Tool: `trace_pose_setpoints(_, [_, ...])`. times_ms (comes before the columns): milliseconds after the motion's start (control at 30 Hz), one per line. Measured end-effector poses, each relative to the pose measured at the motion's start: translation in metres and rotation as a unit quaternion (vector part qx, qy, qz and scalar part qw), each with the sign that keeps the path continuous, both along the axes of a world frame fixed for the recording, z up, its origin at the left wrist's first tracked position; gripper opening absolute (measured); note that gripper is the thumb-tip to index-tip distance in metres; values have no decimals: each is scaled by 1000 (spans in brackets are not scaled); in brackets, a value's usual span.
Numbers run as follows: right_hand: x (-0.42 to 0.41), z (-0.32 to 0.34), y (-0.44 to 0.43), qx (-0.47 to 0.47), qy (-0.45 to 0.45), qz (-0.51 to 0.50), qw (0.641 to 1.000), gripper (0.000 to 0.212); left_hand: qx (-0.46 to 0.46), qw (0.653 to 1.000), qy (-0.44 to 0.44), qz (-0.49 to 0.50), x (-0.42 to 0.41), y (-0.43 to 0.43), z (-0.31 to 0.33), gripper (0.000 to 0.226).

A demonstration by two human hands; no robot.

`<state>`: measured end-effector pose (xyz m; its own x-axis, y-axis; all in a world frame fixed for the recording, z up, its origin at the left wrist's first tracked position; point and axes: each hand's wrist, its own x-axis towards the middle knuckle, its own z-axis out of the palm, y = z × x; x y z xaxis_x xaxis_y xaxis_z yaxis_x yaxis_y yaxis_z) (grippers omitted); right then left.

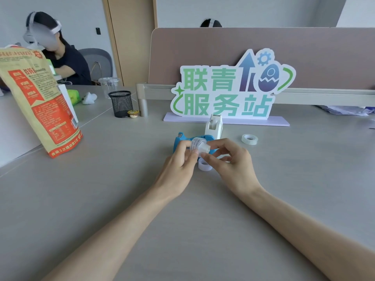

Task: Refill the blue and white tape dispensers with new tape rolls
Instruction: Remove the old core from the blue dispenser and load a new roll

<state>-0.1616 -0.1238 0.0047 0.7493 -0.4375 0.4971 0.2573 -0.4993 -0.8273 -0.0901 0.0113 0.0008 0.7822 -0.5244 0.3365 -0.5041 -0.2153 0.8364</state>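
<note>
Both hands meet above the grey table, pinching one clear tape roll (196,144) with a white hub. My left hand (180,159) grips its left side and my right hand (227,157) holds the hub end. Just behind them lies the blue dispenser (181,141), partly hidden by my fingers. The white dispenser (214,126) stands upright behind the blue one. A second tape roll (249,139) lies flat to the right. A small white ring (204,164) lies on the table under my hands.
A cut-out sign (229,92) on a lilac base stands behind the dispensers, before a desk divider. At left are a tall paper bag (38,98), a black mesh pen cup (120,103) and a small pudding cup (133,113). Another person sits far left.
</note>
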Motion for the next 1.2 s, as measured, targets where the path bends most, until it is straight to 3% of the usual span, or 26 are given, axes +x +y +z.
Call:
trace_pose_setpoints(733, [-1, 1, 2, 20, 9, -8, 1000, 22, -12, 1000, -9, -15, -5, 2, 4, 15])
trace_pose_setpoints(933, [-3, 1, 0, 16, 1, 10, 1000, 4, -41, 999, 5, -5, -6, 4, 6, 14])
trace_pose_setpoints(1100, [-1, -1, -2, -1, -10, -8, 1000, 10, -62, 998, 10, -31, -7, 4, 6, 12])
trace_pose_setpoints(1200, [-1, -1, -3, 22, 13, 25, 999, 38, -72, 996, 24, -53, -9, 5, 8, 12])
